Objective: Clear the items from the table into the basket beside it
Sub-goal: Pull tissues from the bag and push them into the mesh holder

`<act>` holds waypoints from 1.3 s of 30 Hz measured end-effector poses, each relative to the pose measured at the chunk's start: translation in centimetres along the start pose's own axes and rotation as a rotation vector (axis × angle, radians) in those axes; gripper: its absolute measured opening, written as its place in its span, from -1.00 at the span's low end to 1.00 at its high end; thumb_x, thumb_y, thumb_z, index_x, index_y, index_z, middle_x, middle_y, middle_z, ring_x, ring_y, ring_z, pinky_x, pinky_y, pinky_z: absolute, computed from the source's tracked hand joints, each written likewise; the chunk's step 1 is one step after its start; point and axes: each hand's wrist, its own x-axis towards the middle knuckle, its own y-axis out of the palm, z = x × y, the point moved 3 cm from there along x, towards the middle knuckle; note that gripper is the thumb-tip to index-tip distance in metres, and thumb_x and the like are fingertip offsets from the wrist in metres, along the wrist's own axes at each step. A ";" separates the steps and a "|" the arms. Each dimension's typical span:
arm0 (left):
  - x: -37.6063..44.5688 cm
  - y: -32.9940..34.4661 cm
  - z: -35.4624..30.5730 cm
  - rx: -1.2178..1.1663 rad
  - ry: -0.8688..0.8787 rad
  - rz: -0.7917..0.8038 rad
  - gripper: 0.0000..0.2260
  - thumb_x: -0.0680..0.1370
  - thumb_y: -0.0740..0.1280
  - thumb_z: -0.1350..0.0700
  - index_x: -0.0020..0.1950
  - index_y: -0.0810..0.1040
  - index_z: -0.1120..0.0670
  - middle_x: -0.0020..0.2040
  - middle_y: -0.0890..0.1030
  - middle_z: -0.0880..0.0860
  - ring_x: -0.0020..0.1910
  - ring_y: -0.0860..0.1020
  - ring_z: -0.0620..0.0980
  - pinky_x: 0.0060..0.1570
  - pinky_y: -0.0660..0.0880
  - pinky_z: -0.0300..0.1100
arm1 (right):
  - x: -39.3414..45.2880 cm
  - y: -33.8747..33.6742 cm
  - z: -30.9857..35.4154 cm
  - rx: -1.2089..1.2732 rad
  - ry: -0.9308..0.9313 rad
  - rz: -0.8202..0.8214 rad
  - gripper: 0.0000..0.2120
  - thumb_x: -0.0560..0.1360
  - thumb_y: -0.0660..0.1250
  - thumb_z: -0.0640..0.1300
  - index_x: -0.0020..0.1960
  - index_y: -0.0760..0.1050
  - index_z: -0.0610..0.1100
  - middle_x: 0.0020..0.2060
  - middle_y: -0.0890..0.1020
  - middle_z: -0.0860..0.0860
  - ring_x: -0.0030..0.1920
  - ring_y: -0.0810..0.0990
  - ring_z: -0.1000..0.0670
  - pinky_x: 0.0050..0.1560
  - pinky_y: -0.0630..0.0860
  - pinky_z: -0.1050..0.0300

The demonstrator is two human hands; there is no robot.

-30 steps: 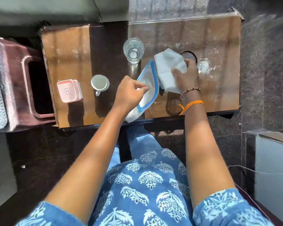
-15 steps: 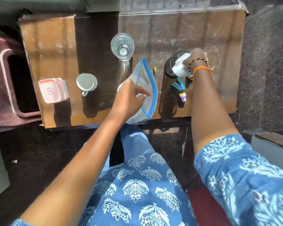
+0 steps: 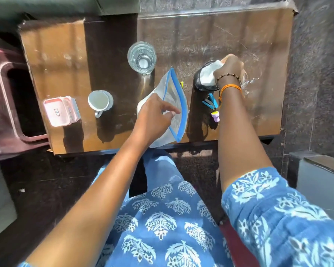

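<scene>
The head view looks straight down on a brown worktop (image 3: 229, 31) seen from its near edge. A clear pouch with a blue zip border (image 3: 175, 105) is held up over the near middle of the worktop by the left hand (image 3: 152, 120), whose fingers (image 3: 169, 113) are closed on the pouch's near side, the thumb pinching the plastic. To the right, a white cloth (image 3: 208, 74) is gripped by the right hand (image 3: 230, 67) and pressed into the mouth of a black mesh cup (image 3: 198, 81); the fingers are curled around the cloth, and beads and an orange thread are worn on the wrist. Just near the mesh cup, a blue clip (image 3: 209, 102) and a small purple item with a yellow top (image 3: 215, 116) are seen lying on the worktop beside the right forearm. A drinking glass (image 3: 142, 57) stands far of the pouch. A white mug (image 3: 100, 102) stands left of the pouch, and a pink lidded box (image 3: 59, 111) sits further left near the worktop's left edge. The maroon basket (image 3: 2, 112) is placed on the floor against the left end of the worktop, its opening dark. A blue printed garment fills the near part of the frame.
</scene>
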 end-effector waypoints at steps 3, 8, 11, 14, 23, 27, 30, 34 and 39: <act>0.1 0.0 0.0 -0.024 -0.009 0.008 -0.81 0.55 0.29 0.12 0.04 0.68 0.03 -0.08 0.38 -0.04 -0.06 0.42 -0.13 -0.01 0.33 -0.27 | -0.2 0.6 0.0 0.067 -0.085 0.039 -0.62 0.42 0.38 -0.20 0.20 0.39 -0.21 0.16 0.55 -0.19 0.18 0.52 -0.17 0.07 0.49 0.03; 0.5 -0.1 0.3 -0.110 -0.069 0.039 -0.80 0.55 0.27 0.11 0.04 0.68 0.05 -0.15 0.39 -0.09 -0.05 0.45 -0.10 0.00 0.40 -0.22 | -5.9 0.3 -2.5 0.240 -0.226 -0.047 -0.50 0.37 0.11 -0.46 0.27 0.39 -0.19 0.18 0.53 -0.15 0.21 0.48 -0.16 0.17 0.40 0.06; 0.6 -0.5 0.2 -0.205 -0.114 0.038 -0.81 0.55 0.27 0.13 0.01 0.68 0.07 -0.25 0.40 -0.20 -0.17 0.50 -0.09 0.10 0.51 -0.08 | -10.5 2.7 -3.9 0.230 -0.323 0.264 -0.34 0.37 0.16 -0.48 0.42 0.23 -0.11 0.42 0.30 -0.11 0.45 0.24 -0.12 0.44 0.25 0.04; 0.7 -0.8 0.1 -0.257 -0.142 0.041 -0.81 0.56 0.26 0.15 0.02 0.67 0.10 -0.27 0.46 -0.17 -0.28 0.52 -0.15 0.10 0.56 -0.04 | -13.6 5.1 -4.6 0.128 -0.407 0.331 -0.17 0.40 0.34 -0.18 0.51 -0.07 -0.05 0.54 -0.09 -0.05 0.53 -0.19 -0.14 0.50 -0.07 -0.19; 0.7 -0.2 0.8 -0.412 -0.184 0.028 -0.78 0.56 0.27 0.18 0.15 0.62 0.14 -0.16 0.55 -0.05 -0.22 0.57 -0.14 0.13 0.57 -0.12 | -17.1 8.2 -3.7 0.469 -0.397 0.710 -0.33 0.29 0.45 -0.08 0.31 0.28 -0.19 0.14 0.48 0.00 0.16 0.48 0.17 0.18 0.42 0.44; 0.3 0.0 1.4 -0.637 -0.244 0.121 -0.72 0.55 0.29 0.23 0.26 0.53 0.15 0.04 0.58 0.07 -0.06 0.62 -0.04 0.20 0.53 -0.14 | -18.0 8.6 -3.6 0.664 -0.150 0.471 -0.58 0.45 0.37 -0.20 0.26 0.37 -0.22 0.15 0.56 -0.07 0.13 0.52 0.04 0.18 0.44 0.37; 0.0 0.1 2.0 -0.687 -0.173 0.220 -0.58 0.53 0.32 0.24 0.38 0.41 0.06 0.09 0.50 0.00 -0.01 0.61 0.01 0.16 0.53 -0.19 | -17.3 9.6 -3.3 0.811 0.111 0.276 -0.47 0.39 0.28 -0.02 0.28 0.39 -0.28 0.19 0.56 -0.21 0.20 0.55 -0.13 0.28 0.47 -0.10; -0.4 0.0 3.5 -0.601 -0.179 0.164 -0.69 0.55 0.28 0.18 0.29 0.50 0.02 0.13 0.52 0.02 -0.05 0.59 -0.03 0.06 0.50 -0.23 | -17.1 10.6 -2.8 0.974 0.197 0.326 -0.69 0.49 0.25 -0.31 0.23 0.46 -0.28 0.17 0.57 -0.24 0.11 0.56 -0.09 0.10 0.53 0.05; -0.4 0.2 5.9 -0.573 -0.302 0.107 -0.81 0.56 0.22 0.21 0.06 0.59 0.04 -0.15 0.56 -0.09 -0.25 0.54 -0.16 -0.27 0.42 -0.41 | -18.2 14.4 -2.3 0.909 0.213 0.460 -0.77 0.48 0.24 -0.33 0.11 0.51 -0.20 -0.06 0.57 -0.08 -0.05 0.52 -0.03 0.09 0.51 -0.07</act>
